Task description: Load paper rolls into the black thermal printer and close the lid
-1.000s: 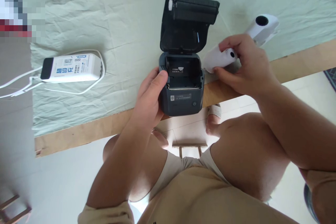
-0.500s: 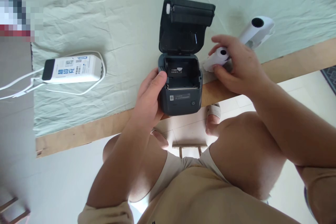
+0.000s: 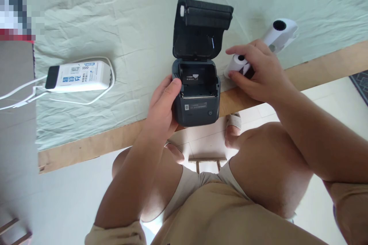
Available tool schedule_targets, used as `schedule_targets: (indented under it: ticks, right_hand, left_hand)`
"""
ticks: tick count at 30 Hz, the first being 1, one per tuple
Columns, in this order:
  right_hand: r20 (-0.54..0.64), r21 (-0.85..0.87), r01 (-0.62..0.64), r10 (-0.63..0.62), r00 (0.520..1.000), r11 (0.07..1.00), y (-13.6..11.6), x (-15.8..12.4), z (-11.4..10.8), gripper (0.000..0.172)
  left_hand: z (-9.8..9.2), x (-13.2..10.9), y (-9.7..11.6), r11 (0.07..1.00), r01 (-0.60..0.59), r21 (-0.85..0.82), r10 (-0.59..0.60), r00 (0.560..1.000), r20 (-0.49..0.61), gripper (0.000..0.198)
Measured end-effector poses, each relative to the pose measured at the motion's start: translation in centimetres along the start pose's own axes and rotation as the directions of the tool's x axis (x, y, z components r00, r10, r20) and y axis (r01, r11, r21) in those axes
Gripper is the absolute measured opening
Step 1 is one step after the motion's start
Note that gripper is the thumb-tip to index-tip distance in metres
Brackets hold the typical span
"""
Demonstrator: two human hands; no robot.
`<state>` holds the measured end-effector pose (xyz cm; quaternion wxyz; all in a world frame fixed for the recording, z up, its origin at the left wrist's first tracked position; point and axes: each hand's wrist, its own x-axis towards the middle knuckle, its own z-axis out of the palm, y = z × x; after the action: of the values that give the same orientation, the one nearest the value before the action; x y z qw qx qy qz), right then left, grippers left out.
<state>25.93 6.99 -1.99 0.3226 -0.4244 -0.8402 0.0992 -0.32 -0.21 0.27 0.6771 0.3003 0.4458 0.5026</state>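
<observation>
A dark label printer [image 3: 198, 111] stands at the table's near edge, its black lid [image 3: 202, 30] swung up and its paper bay showing. My left hand [image 3: 164, 101] grips the printer's left side, with the thumb on the rim of the bay. Just right of the printer, my right hand [image 3: 260, 71] holds a small white paper roll [image 3: 234, 65]. Its thumb presses the near side and the index finger reaches over the top. Behind that hand stands a larger white paper roll [image 3: 283, 32] with a dark core and a loose end.
A white power bank [image 3: 82, 76] with white cables lies on the left of the pale green cloth [image 3: 138, 38]. A bare wooden strip [image 3: 94, 141] forms the table's front edge. Part of another person, blurred out, shows at the top left.
The small paper roll has tipped more upright beside the printer, and my right hand has shifted slightly left with it. My left hand keeps its grip on the printer.
</observation>
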Motion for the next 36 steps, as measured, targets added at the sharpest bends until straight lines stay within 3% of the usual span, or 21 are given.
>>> schedule_targets:
  ticks: [2,4,8,9,13,20,26,32,34,36]
  right_hand:
    - [-0.02,0.071,-0.041,0.042,0.999,0.997,0.1,0.0,-0.2,0.055]
    - [-0.115,0.181,-0.05,0.072,0.991,0.982,-0.5,0.0,-0.6,0.064]
    - [-0.34,0.31,0.098,0.014,0.94,0.946,-4.3,0.5,-1.4,0.06]
    - [-0.339,0.319,0.13,-0.015,0.941,0.939,-5.5,0.7,-1.4,0.058]
    - [-0.137,0.237,0.088,-0.056,0.989,0.968,-8.7,1.9,-0.4,0.037]
    - [-0.104,-0.017,0.136,-0.137,0.985,0.991,-7.8,3.4,1.1,0.012]
    - [-0.137,0.067,0.2,-0.189,0.972,0.978,-9.3,2.6,0.5,0.015]
    - [0.02,0.113,0.252,-0.255,0.967,0.961,-9.2,1.1,1.1,0.023]
    - [-0.074,0.143,0.269,-0.261,0.963,0.952,-8.7,1.0,0.9,0.019]
    - [-0.255,0.148,0.18,-0.138,0.957,0.973,-8.1,1.2,0.5,0.014]
  left_hand:
    - [0.0,0.0,0.0,1.0,-0.005,-0.005,0.005,1.0,-0.018,0.027]
    - [0.0,0.0,0.0,0.999,-0.032,-0.016,0.032,0.999,-0.026,0.024]
    - [0.2,0.0,0.1,0.999,-0.047,-0.02,0.047,0.998,0.037,0.023]
    - [0.2,0.0,0.2,0.999,-0.05,-0.013,0.051,0.997,0.052,0.024]
    - [0.2,-0.1,0.3,0.994,-0.108,0.023,0.107,0.993,0.051,0.026]
    - [0.3,-0.4,0.5,0.996,-0.081,0.041,0.079,0.996,0.048,0.031]
    - [0.6,-0.4,0.5,0.998,-0.055,0.011,0.054,0.998,0.038,0.035]
    - [0.1,-0.5,0.3,0.994,-0.08,0.071,0.078,0.996,0.039,0.085]
    - [0.2,-0.7,0.4,0.993,-0.066,0.093,0.063,0.997,0.043,0.092]
    - [0.3,-0.8,0.4,0.991,-0.069,0.115,0.065,0.997,0.034,0.094]
